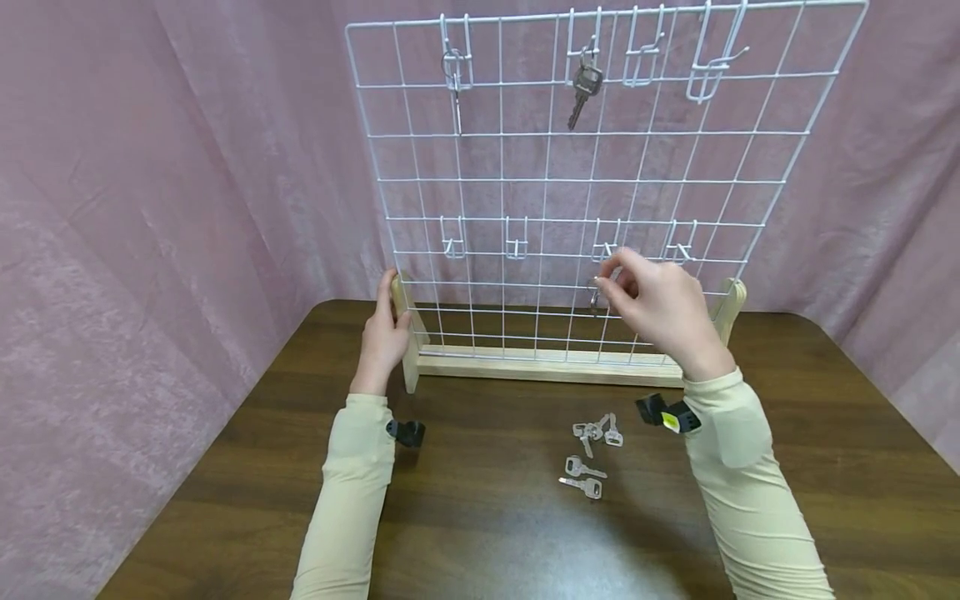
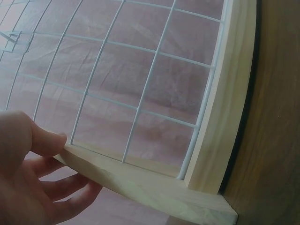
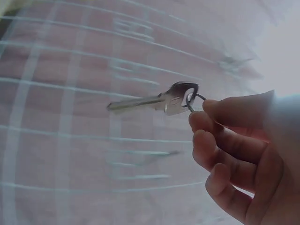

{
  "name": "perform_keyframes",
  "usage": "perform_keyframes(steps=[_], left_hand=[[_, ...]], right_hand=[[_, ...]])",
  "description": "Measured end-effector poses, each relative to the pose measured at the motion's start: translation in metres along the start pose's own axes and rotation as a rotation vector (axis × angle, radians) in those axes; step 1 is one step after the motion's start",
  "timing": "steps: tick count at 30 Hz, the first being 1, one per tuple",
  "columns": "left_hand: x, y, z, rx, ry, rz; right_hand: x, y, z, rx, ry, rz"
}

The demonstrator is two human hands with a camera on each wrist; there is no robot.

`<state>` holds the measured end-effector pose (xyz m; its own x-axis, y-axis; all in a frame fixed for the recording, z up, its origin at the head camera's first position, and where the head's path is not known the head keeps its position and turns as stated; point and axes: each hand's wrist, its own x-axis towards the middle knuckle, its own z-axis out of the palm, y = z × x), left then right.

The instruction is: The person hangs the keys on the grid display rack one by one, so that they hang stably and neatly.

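Between thumb and fingertip, my right hand (image 1: 663, 304) pinches a small metal ring (image 3: 189, 101), and a silver key (image 3: 176, 99) dangles from it. In the head view this hand is in front of the white wire grid rack (image 1: 522, 180), just below a lower-row hook (image 1: 606, 248). My left hand (image 1: 384, 340) grips the wooden side post (image 1: 410, 333) of the rack, thumb on one side and fingers on the other, as the left wrist view shows. Two keys hang on upper hooks: one edge-on (image 1: 457, 108) at the left, another (image 1: 587, 83) near the middle.
Several loose keys (image 1: 592, 432) lie grouped on the brown wooden table (image 1: 480, 533), with two more keys (image 1: 583, 477) nearer me. Bare hooks (image 1: 708, 75) stand at the rack's upper right, others (image 1: 516, 247) along the lower row. A pink curtain (image 1: 187, 167) hangs behind.
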<state>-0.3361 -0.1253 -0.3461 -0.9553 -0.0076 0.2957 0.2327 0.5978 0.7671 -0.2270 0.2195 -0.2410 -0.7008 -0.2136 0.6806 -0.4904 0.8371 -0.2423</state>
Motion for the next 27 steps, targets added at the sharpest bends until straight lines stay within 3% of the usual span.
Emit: perform_keyframes(steps=[7,14,18,27], left_hand=[[-0.001,0.0,0.001,0.002,0.003,-0.007],[-0.001,-0.002,0.0,-0.001,0.012,-0.002],[0.0,-0.003,0.001,0.013,0.019,-0.003],[0.0,-0.003,0.002,-0.001,0.012,-0.009]], right_hand=[[0.039,-0.014,-0.05,-0.059,0.114,-0.058],[0.077,-0.021,-0.088,-0.008,0.199,0.011],[0.096,-0.02,-0.101,0.084,0.27,0.059],[0.124,-0.019,-0.11,0.162,0.377,0.128]])
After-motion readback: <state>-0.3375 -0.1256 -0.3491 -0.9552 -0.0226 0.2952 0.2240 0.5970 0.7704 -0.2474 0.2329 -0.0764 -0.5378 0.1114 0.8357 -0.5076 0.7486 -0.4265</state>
